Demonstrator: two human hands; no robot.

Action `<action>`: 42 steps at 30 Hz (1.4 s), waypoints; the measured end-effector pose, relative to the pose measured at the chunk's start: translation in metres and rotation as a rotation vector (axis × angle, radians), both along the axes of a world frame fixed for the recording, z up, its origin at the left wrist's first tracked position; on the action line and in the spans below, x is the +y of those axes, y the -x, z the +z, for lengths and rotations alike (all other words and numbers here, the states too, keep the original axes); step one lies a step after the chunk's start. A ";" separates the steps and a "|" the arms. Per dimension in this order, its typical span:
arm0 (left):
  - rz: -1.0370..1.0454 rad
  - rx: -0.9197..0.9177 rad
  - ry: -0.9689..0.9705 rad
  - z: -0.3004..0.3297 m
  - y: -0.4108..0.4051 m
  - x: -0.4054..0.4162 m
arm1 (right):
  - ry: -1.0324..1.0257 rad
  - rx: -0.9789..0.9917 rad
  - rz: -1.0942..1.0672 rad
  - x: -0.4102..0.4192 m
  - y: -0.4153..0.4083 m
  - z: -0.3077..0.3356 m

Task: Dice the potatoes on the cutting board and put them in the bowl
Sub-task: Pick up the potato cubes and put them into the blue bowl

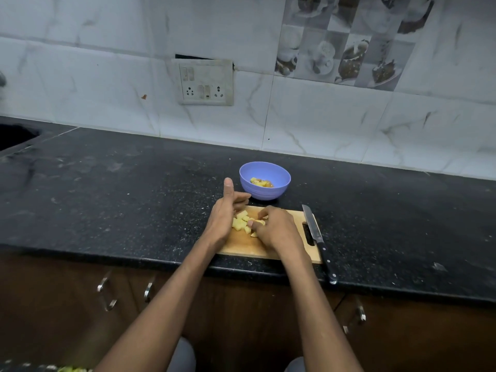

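A wooden cutting board (241, 244) lies at the counter's front edge with several yellow potato cubes (240, 222) on it. My left hand (224, 214) stands on its edge at the left of the cubes, thumb up and fingers fairly straight, cupped against the pile. My right hand (272, 228) lies over the right side of the pile with its fingers curled round some potato pieces (259, 222). Just behind the board stands a blue bowl (264, 194) with a few diced pieces (261, 182) inside. A knife (316, 238) rests along the board's right edge, with neither hand on it.
The black stone counter (134, 197) runs left and right of the board. A sink opening (16, 136) is at the far left. A switch and socket panel (205, 81) sits on the tiled wall. Cabinet handles (106, 292) hang below the counter edge.
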State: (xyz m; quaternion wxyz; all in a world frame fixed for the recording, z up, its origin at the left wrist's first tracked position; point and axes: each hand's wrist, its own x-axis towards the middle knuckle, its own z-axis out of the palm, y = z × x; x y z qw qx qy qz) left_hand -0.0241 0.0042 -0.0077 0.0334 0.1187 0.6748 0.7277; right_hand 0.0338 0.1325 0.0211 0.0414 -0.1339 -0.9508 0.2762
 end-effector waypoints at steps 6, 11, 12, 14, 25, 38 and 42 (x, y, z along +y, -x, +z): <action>0.049 -0.057 -0.129 -0.002 0.005 -0.002 | -0.035 0.149 0.096 -0.025 0.001 -0.026; 0.083 -0.056 -0.171 -0.005 0.009 -0.002 | -0.064 0.190 0.254 -0.032 0.014 -0.036; 0.077 -0.046 -0.159 -0.006 0.010 -0.002 | -0.086 0.219 0.282 -0.032 0.015 -0.038; 0.062 -0.025 -0.117 -0.008 0.010 -0.001 | -0.123 0.276 0.309 -0.031 0.015 -0.042; 0.130 -0.012 0.018 -0.012 0.014 -0.003 | -0.675 0.272 0.225 -0.016 0.017 -0.034; 0.144 -0.007 0.096 -0.013 0.015 -0.001 | -0.740 0.332 0.327 -0.016 0.019 -0.030; 0.148 -0.006 0.106 -0.014 0.016 0.001 | -0.788 0.313 0.385 -0.017 0.017 -0.024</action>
